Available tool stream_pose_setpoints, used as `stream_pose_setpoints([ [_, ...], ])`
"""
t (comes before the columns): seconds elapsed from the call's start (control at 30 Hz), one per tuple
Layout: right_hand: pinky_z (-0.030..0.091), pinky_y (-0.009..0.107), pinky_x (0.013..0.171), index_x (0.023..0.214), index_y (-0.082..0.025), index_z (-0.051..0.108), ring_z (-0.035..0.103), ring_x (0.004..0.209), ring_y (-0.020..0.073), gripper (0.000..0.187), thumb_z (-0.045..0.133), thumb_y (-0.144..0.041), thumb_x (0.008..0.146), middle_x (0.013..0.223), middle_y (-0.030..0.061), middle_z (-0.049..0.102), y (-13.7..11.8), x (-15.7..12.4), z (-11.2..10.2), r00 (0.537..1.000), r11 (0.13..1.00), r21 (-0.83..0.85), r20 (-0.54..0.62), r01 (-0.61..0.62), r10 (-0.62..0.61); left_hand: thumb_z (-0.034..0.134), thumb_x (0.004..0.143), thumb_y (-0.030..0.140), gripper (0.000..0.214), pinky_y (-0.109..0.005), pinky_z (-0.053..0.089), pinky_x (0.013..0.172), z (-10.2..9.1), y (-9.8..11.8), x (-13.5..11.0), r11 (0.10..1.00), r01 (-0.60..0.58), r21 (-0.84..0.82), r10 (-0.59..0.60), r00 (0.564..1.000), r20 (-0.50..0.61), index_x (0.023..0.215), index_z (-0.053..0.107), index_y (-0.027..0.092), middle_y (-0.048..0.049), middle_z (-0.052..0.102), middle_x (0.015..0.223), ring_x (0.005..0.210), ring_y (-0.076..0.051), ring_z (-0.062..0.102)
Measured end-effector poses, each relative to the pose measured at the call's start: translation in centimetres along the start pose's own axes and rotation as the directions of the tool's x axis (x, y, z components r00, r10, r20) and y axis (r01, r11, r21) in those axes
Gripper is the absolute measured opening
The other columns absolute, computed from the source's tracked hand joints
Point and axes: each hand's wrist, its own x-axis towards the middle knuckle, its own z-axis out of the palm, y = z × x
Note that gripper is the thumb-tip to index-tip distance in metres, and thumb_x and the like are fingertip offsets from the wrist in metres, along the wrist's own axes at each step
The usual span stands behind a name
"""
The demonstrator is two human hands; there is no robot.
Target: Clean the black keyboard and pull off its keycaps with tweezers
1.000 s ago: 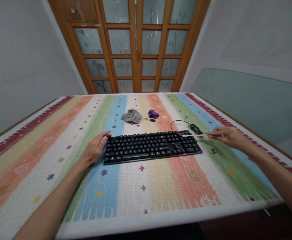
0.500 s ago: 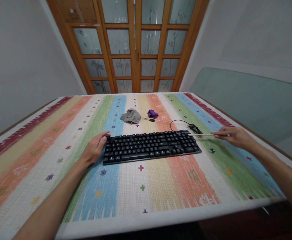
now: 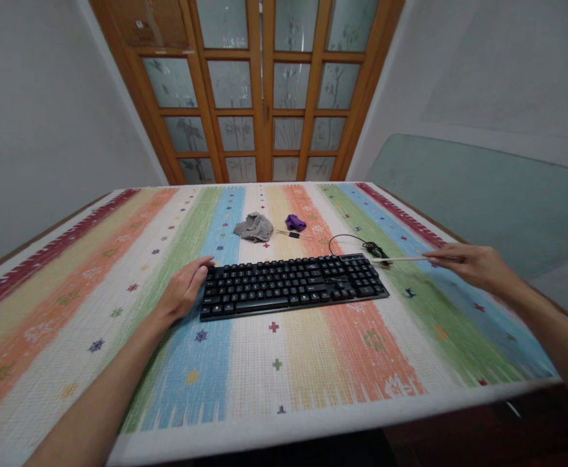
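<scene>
A black computer keyboard (image 3: 288, 285) lies on the patterned cloth in front of me. My left hand (image 3: 186, 288) grips its left end, thumb along the side and fingers at the far left corner. Out to the right, my right hand (image 3: 469, 263) pinches a thin pale stick (image 3: 403, 259) that points left. The stick's tip is close to the keyboard's upper right corner; whether it touches is too small to tell. Behind that corner lies the keyboard's bundled black cable (image 3: 376, 249).
Beyond the keyboard are a crumpled grey cloth (image 3: 254, 227), a purple cloth (image 3: 295, 222) and a small brush-like item with a dark middle (image 3: 294, 235). A striped tablecloth (image 3: 308, 363) covers the table. Wooden glass-paned doors (image 3: 264, 110) stand behind it.
My right hand has shifted right with the stick, drawing its tip away from the keys to the keyboard's right edge. My left hand and the keyboard have stayed in place.
</scene>
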Motion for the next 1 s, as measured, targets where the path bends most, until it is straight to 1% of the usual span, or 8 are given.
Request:
stream_pose_setpoints([
  [0.1,0.049,0.032,0.065,0.085,-0.021,0.083,0.067,0.074,0.0220,0.040,0.071,-0.059,0.079,0.088,0.0114,0.076,-1.4,-0.4,-0.8,0.991,0.994,0.095,-0.122,0.059,-0.047,0.025,0.100,0.057,0.063,-0.048,0.049,0.105,0.0,0.0,0.0,1.000,0.003,0.000,-0.003,1.000,0.000,0.129,0.061,0.015,-0.0109,0.074,0.117,0.111,-0.029,0.068],
  [0.17,0.048,0.032,0.064,0.086,-0.020,0.082,0.065,0.072,0.0214,0.050,0.068,-0.067,0.077,0.086,0.0113,0.075,-3.4,-0.5,-1.1,0.980,0.986,0.124,-0.177,0.110,-0.087,0.026,0.100,0.057,0.062,-0.048,0.049,0.105,0.0,0.0,0.0,1.000,0.006,-0.002,-0.006,1.000,-0.001,0.129,0.062,0.015,-0.0105,0.074,0.117,0.111,-0.029,0.067],
  [0.3,0.044,0.029,0.057,0.093,-0.019,0.083,0.061,0.066,0.0175,0.043,0.069,-0.058,0.082,0.085,0.0102,0.074,-8.7,-0.5,-0.8,0.965,0.967,0.150,-0.197,0.205,-0.174,0.027,0.100,0.056,0.060,-0.047,0.049,0.105,-0.1,0.1,-0.1,1.000,-0.007,-0.012,0.007,1.000,-0.005,0.129,0.062,0.017,-0.0099,0.075,0.118,0.111,-0.028,0.068],
  [0.4,0.045,0.029,0.058,0.094,-0.020,0.083,0.061,0.065,0.0168,0.033,0.068,-0.048,0.087,0.083,0.0091,0.074,-12.8,-0.3,0.6,0.940,0.936,0.173,-0.207,0.308,-0.271,0.026,0.101,0.056,0.060,-0.046,0.050,0.104,-0.2,0.2,-0.1,0.999,-0.029,-0.018,0.029,0.999,-0.020,0.127,0.063,0.016,-0.0107,0.074,0.118,0.112,-0.028,0.067],
  [0.57,0.049,0.031,0.067,0.098,-0.026,0.082,0.064,0.072,0.0178,0.025,0.064,-0.042,0.095,0.084,0.0061,0.073,-18.9,0.2,4.7,0.891,0.854,0.255,-0.170,0.453,-0.422,0.022,0.103,0.051,0.058,-0.046,0.047,0.107,-0.3,0.4,-0.1,0.996,-0.092,-0.004,0.092,0.995,-0.046,0.114,0.068,0.018,-0.0106,0.074,0.119,0.114,-0.027,0.066],
  [0.77,0.047,0.030,0.069,0.100,-0.023,0.081,0.061,0.074,0.0163,0.022,0.060,-0.031,0.101,0.081,0.0046,0.070,-25.7,0.8,11.2,0.781,0.699,0.374,-0.133,0.609,-0.610,0.020,0.104,0.043,0.055,-0.046,0.048,0.104,-0.6,0.3,-0.2,0.976,-0.214,-0.032,0.210,0.973,-0.091,0.102,0.070,0.019,-0.0103,0.075,0.113,0.110,-0.025,0.066],
  [0.9,0.046,0.030,0.071,0.102,-0.019,0.081,0.059,0.077,0.0171,0.018,0.064,-0.026,0.099,0.081,0.0057,0.068,-29.7,0.9,15.1,0.746,0.666,0.366,-0.136,0.650,-0.652,0.021,0.105,0.037,0.053,-0.047,0.049,0.102,-0.8,0.3,-0.3,0.977,-0.206,-0.058,0.194,0.966,-0.170,0.100,0.071,0.019,-0.0095,0.074,0.111,0.107,-0.025,0.067],
  [1.0,0.044,0.030,0.072,0.100,-0.022,0.081,0.057,0.079,0.0180,0.016,0.065,-0.024,0.097,0.081,0.0056,0.067,-32.1,0.8,17.2,0.743,0.689,0.308,-0.100,0.656,-0.662,0.021,0.104,0.037,0.055,-0.049,0.049,0.101,-1.1,0.6,-0.3,0.981,-0.184,-0.065,0.169,0.969,-0.182,0.097,0.073,0.020,-0.0093,0.074,0.110,0.105,-0.026,0.067],
])
